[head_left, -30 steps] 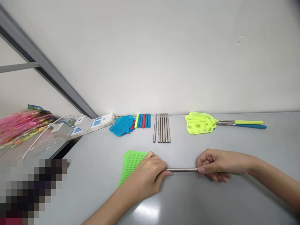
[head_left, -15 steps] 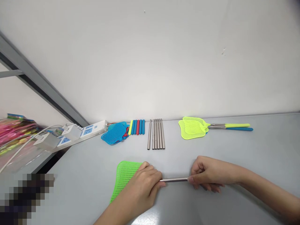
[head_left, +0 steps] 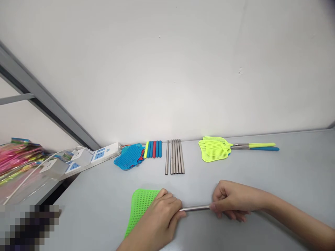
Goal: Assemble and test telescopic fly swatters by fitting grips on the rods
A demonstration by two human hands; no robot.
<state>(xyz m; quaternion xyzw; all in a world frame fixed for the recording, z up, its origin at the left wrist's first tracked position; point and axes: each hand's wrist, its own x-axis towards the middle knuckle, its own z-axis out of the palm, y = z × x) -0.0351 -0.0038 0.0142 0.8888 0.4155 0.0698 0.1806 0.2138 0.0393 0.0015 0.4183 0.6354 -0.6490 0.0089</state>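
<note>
My left hand (head_left: 159,218) is closed over the neck of a green mesh swatter head (head_left: 140,209) lying on the grey table (head_left: 288,181). A thin metal rod (head_left: 195,208) runs from that hand to my right hand (head_left: 231,200), whose fingers pinch the rod's right end. Both hands rest low on the table near its front.
Along the wall lie blue swatter heads (head_left: 128,157), coloured handle sleeves (head_left: 153,149), several metal rods (head_left: 175,161), and assembled yellow-green swatters (head_left: 214,149) with long handles (head_left: 261,146). A white power strip (head_left: 94,157) with plugs and pink packets (head_left: 15,158) sit at left.
The view has tilted so everything sits lower in frame. My hands have come slightly closer together along the rod; the visible length of rod is shorter.
</note>
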